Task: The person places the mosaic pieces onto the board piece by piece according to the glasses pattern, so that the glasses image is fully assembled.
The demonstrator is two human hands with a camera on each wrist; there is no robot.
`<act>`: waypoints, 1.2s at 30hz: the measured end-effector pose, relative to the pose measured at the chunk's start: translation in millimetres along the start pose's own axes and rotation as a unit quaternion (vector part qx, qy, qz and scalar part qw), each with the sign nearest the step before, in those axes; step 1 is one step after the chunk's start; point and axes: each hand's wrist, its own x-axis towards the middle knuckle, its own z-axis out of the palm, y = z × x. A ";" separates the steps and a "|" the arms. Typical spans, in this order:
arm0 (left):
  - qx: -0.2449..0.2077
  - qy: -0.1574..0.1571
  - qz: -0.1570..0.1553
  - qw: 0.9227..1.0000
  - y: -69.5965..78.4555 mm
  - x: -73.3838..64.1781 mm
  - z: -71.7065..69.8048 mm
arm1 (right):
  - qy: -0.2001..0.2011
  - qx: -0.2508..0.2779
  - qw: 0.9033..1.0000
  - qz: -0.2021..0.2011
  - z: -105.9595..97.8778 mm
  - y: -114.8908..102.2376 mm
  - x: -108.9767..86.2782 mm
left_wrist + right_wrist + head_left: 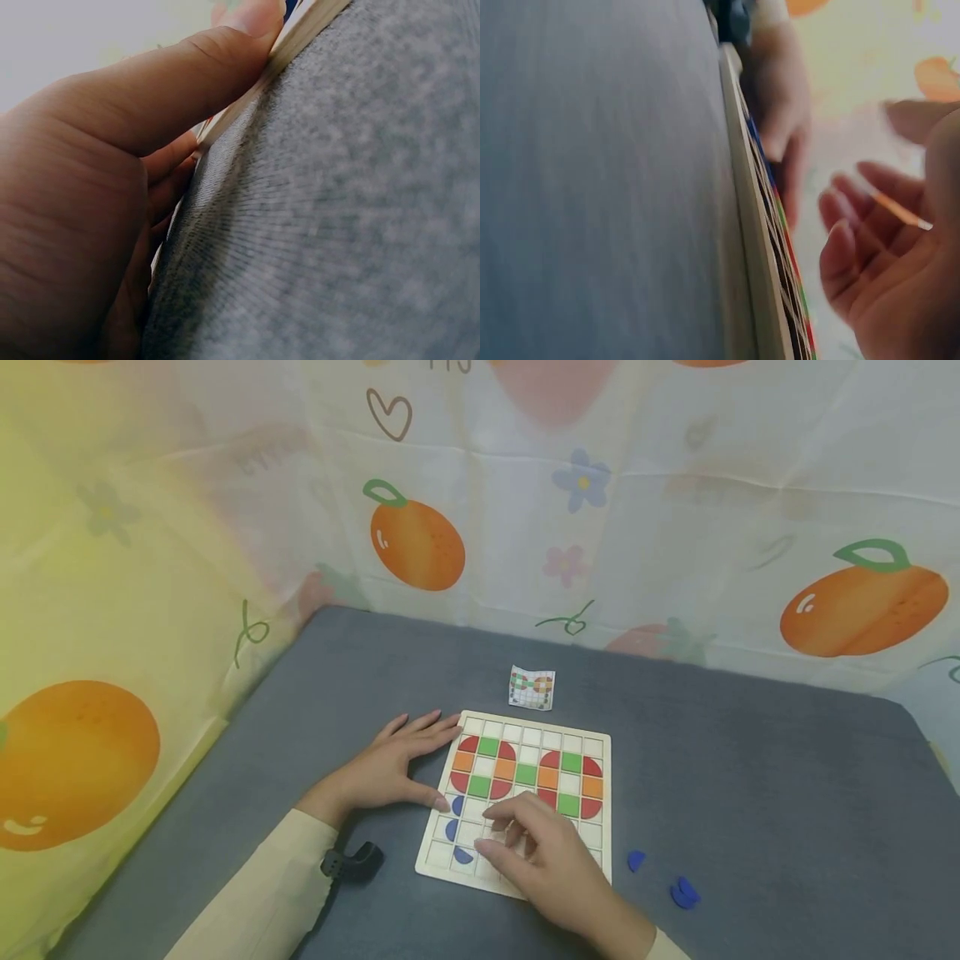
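A pale wooden grid board (531,735) lies on the dark grey table. Red, orange and green pieces form two ring shapes in its cells, joined by a green square (526,774). Three blue half-round pieces (462,856) sit near the board's lower left. My left hand (382,772) rests by the left side with fingers spread, its thumb (247,22) touching the edge in the left wrist view. Above the lower part hovers my right hand (551,860), thumb and index fingertips apart, with nothing visible between them. It hides some lower cells.
Loose blue pieces (636,860) lie right of the board, with a few more close together (684,893). A small printed pattern card (532,688) lies beyond the top edge. A black strap (356,862) is on the left wrist. Printed cloth (480,527) hangs behind the table.
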 end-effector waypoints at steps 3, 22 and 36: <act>-0.002 -0.003 -0.001 1.000 0.2 0.2 0.2 | 0.034 0.036 0.999 -0.023 -17.0 11.9 -5.3; -0.010 -0.011 -0.001 1.000 -0.1 0.4 -0.8 | 0.026 0.212 0.976 -0.038 -129.0 78.7 -51.9; -0.008 -0.010 -0.003 1.000 0.5 -0.3 -0.9 | 0.020 0.114 0.993 0.016 -134.4 90.5 -62.9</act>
